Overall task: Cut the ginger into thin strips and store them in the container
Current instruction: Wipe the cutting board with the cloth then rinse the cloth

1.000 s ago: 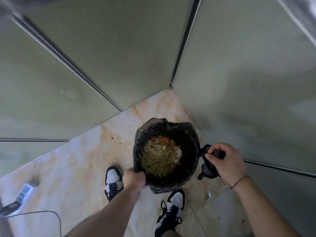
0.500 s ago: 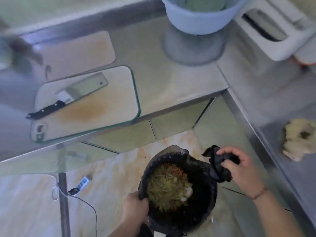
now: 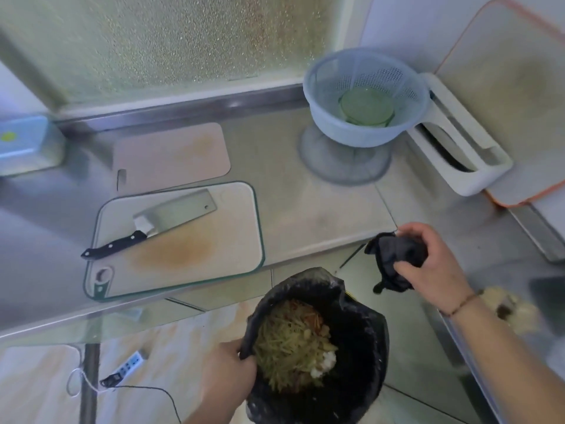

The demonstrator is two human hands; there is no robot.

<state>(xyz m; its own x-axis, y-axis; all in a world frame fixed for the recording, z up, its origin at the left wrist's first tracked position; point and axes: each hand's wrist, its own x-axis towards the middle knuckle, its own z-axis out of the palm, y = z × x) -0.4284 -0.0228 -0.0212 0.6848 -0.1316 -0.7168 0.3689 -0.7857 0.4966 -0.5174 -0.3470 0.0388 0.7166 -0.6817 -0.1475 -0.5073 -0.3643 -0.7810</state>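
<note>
Hands are both gripping: left hand (image 3: pixel 227 367) is clutching the bin (image 3: pixel 351 393) rim, right hand (image 3: pixel 429 264) is bunching a black bag (image 3: pixel 394 258). Ginger (image 3: pixel 504 304) is lying on the counter beside the right wrist, nearer that hand; long axis blurred. Knife (image 3: pixel 159 223) is resting on the cutting board (image 3: pixel 220 249).

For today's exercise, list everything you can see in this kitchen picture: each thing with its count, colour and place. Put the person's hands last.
Cleaver: 1, steel with black handle, on green-edged board.
Boards: 3; green-edged front counter, pinkish behind it, orange-edged leaning at right.
Colander: 1, pale blue, back counter, green dish inside.
Rack: 1, white, beside colander.
Box: 1, blue, far left.
Bin: 1, black-lined, holding shreds, on floor.
Power strip: 1, white, on floor.
Ginger: 1, pale, blurred, right counter.
Cloth: 1, black, in right hand.
Left hand: grips bin rim.
Right hand: holds cloth.
</note>
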